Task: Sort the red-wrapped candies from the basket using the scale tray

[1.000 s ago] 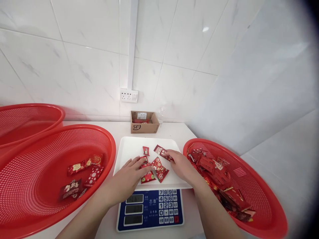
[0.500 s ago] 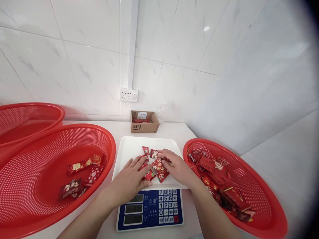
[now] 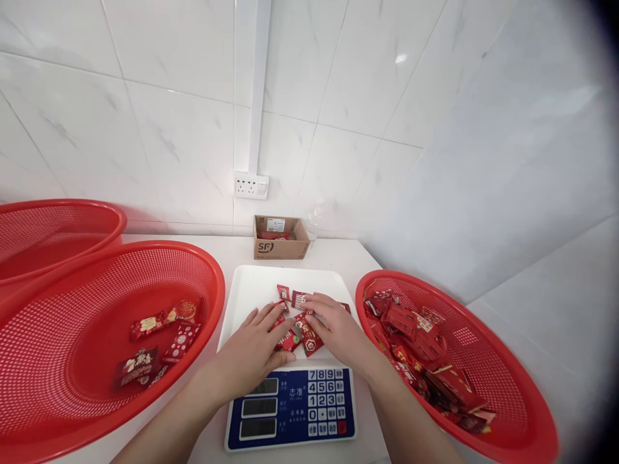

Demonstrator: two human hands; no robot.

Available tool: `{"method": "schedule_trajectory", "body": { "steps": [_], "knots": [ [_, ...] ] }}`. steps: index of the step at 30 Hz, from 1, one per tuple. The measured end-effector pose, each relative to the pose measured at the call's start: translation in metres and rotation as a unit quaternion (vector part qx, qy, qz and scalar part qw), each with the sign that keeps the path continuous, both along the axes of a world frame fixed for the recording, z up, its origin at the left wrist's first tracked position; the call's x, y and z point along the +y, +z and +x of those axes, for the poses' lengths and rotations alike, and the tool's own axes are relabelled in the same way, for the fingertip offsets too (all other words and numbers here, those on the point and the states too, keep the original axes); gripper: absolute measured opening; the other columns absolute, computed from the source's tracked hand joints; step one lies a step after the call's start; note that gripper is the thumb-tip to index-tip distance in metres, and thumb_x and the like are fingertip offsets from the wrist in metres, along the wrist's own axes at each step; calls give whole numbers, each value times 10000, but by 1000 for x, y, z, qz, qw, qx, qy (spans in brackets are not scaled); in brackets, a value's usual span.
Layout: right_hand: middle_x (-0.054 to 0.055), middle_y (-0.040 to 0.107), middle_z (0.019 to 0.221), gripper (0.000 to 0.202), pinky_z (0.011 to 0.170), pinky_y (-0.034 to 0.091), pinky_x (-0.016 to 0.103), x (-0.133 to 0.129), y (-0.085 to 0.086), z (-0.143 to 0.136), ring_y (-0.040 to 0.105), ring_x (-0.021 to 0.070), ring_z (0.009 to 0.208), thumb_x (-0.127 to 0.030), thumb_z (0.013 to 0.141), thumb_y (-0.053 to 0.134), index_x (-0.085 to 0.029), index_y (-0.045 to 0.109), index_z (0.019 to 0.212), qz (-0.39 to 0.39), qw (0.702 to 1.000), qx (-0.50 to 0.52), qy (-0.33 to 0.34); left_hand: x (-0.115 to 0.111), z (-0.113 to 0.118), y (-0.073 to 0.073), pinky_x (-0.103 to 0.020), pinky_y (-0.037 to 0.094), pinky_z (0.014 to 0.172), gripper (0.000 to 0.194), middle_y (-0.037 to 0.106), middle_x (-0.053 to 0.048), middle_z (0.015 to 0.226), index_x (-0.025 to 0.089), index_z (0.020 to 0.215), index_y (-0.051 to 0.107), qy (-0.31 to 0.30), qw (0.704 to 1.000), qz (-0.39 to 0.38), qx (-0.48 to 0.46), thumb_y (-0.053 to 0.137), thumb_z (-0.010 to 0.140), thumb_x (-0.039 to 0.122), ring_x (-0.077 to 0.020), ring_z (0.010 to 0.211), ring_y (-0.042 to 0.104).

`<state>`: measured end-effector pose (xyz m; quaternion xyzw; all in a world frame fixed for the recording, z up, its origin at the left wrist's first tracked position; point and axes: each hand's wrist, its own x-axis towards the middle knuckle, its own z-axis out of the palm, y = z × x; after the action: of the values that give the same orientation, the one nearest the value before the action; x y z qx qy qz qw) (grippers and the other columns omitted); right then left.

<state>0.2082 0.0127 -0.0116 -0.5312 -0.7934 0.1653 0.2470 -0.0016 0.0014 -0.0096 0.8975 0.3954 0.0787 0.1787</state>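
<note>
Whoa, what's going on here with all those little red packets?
A person's left hand and right hand are spread over red packets on a scale's white tray. A few more packets lie in the red basket on the left, and a bigger heap in the one on the right.

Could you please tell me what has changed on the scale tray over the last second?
The right hand has moved left across the tray. The striped packet shifted left too and turned more crosswise; whether it is gripped is hidden. The left hand stays spread over the green-marked packet; the small packet looks unmoved.
</note>
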Motion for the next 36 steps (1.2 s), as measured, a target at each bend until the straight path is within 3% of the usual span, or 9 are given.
{"method": "schedule_trajectory", "body": {
  "steps": [7,11,17,21,27,31,36],
  "knots": [
    [109,562,1292,352,1049,375,437,12,1,-7,483,249,1220,-149,851,503,-162,617,1183,-22,998,-55,-34,2,0,-1,-517,241,1117,546,293,-106,1507,205,1405,372,-11,1000,4,-15,401,927,466,-274,1401,204],
    [105,558,1302,370,1077,325,474,11,3,-10,443,266,1257,-125,846,491,-157,608,1195,-11,997,-73,-35,1,-1,-2,-509,242,1118,540,305,-102,1506,211,1395,385,-10,1000,9,-15,394,926,478,-272,1401,209],
    [72,497,1379,424,1101,257,512,13,3,-24,340,261,1335,-146,924,330,-174,530,1297,12,995,-94,30,0,-2,-2,-503,246,1117,542,333,-124,1492,185,1391,362,-5,999,11,-30,424,923,451,-266,1396,229],
    [45,393,1458,597,1113,183,548,18,2,-31,215,263,1393,-13,801,365,-183,448,1368,-41,990,-124,50,-1,-4,-6,-488,267,1113,512,338,-148,1485,164,1350,396,11,999,14,-51,457,913,423,-265,1386,261],
    [40,433,1431,631,1109,183,543,16,3,-27,240,264,1387,18,745,387,-199,507,1325,-65,988,-137,27,0,-6,-6,-491,281,1100,474,400,-118,1457,206,1332,426,-3,998,30,-52,445,918,436,-266,1371,300],
    [43,467,1407,555,1106,198,549,11,3,-25,280,271,1370,-26,809,378,-204,519,1315,-60,990,-122,24,-3,-5,3,-458,323,1083,475,424,-136,1437,166,1321,454,0,999,35,-30,464,914,411,-275,1348,344],
    [64,498,1380,399,1106,226,543,-1,6,-16,316,267,1353,-236,940,356,-197,540,1292,-36,996,-84,0,-6,-5,3,-458,357,1066,463,433,-110,1436,202,1337,442,-8,998,56,-22,466,916,395,-269,1346,349]
  ]
}}
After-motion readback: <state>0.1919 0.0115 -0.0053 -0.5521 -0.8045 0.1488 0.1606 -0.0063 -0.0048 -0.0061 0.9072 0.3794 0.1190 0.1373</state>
